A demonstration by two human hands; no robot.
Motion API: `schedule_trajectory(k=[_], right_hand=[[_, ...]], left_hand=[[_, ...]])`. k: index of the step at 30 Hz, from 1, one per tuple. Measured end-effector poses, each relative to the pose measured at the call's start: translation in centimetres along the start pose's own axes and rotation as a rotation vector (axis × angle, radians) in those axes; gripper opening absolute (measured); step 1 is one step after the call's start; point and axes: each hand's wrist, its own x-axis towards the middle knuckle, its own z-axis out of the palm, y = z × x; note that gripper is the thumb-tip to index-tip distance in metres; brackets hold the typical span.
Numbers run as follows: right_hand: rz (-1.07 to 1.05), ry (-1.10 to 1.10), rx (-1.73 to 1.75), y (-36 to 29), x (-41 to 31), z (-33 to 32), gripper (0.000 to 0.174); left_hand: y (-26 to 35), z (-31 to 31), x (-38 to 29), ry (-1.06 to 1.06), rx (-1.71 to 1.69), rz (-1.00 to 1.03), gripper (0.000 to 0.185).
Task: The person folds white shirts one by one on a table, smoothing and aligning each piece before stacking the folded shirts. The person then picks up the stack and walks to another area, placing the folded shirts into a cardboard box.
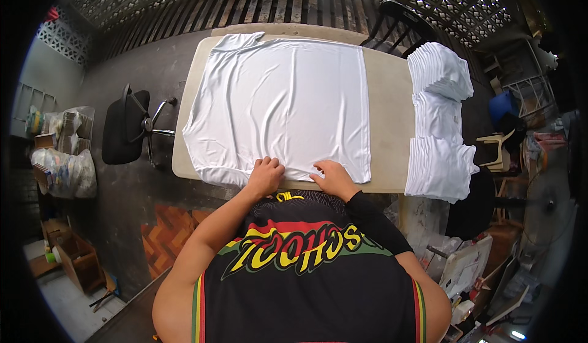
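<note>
A white T-shirt point(294, 104) lies spread sideways on a beige folding table point(388, 113), with creases running across its body. My left hand point(266, 175) rests on the shirt's near edge, fingers curled down on the cloth; whether they pinch it is unclear. To its right, my right hand point(333, 175) touches the same edge near the hem, with thumb and index finger apart. One sleeve sticks out at the far left of the shirt. Folded white garments stand at the table's right end in a far stack point(438, 72), a middle stack point(438, 115) and a near stack point(438, 168).
A black office chair point(126, 127) stands left of the table, and a dark chair point(406, 21) stands behind it. Plastic bags of goods point(66, 170) lie at far left. A standing fan point(549, 203) and a cream plastic chair point(498, 152) are at right.
</note>
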Motion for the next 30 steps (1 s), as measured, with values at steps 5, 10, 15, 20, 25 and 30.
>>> schedule_trajectory(k=[5,10,15,20,25,30], right_hand=[[-0.286,0.582,-0.296,4.2,-0.1,3.5,0.03],[-0.256,0.921,-0.183,8.7,-0.6,-0.9,0.037],[0.185,0.644,0.382,11.3,-4.2,-9.2,0.04],[0.179,0.642,0.496,13.6,-7.2,-11.7,0.032],[0.305,0.41,0.397,16.6,-9.0,-8.1,0.024],[0.429,0.184,0.219,17.1,-10.7,-7.7,0.019]], left_hand=[[0.0,-0.9,0.9,0.083,-0.481,-0.138,0.01],[0.8,-2.9,1.0,0.182,-0.545,-0.177,0.011],[-1.9,-3.5,0.2,0.263,-0.021,-0.173,0.017],[-9.7,-6.8,-6.0,0.385,0.185,-0.538,0.019],[-12.1,-9.6,-11.4,0.058,0.098,-0.43,0.016],[-12.0,-11.2,-14.7,-0.604,-0.034,-0.603,0.023]])
